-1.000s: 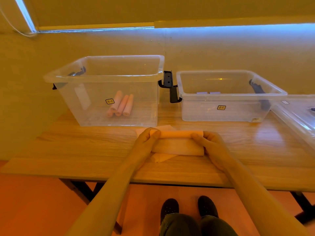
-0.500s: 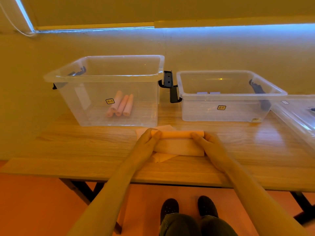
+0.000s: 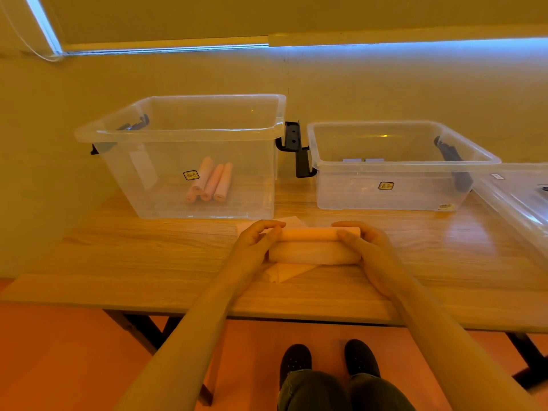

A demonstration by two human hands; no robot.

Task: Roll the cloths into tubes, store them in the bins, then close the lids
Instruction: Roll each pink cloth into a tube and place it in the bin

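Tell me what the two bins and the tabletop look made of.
Left bin and right bin: clear glossy plastic, since contents and table show through the walls. Tabletop: wood or wood-look laminate, with visible grain lines and a slight sheen; which one is unclear.

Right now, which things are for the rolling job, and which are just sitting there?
For the job:
- cloth being rolled, held by left hand and right hand
- three rolled cloths
- tall bin
- low bin
- lid

Just there:
- table
- shoes

small yellow sticker on left bin (image 3: 191, 175), another on right bin (image 3: 386, 185), print illegible
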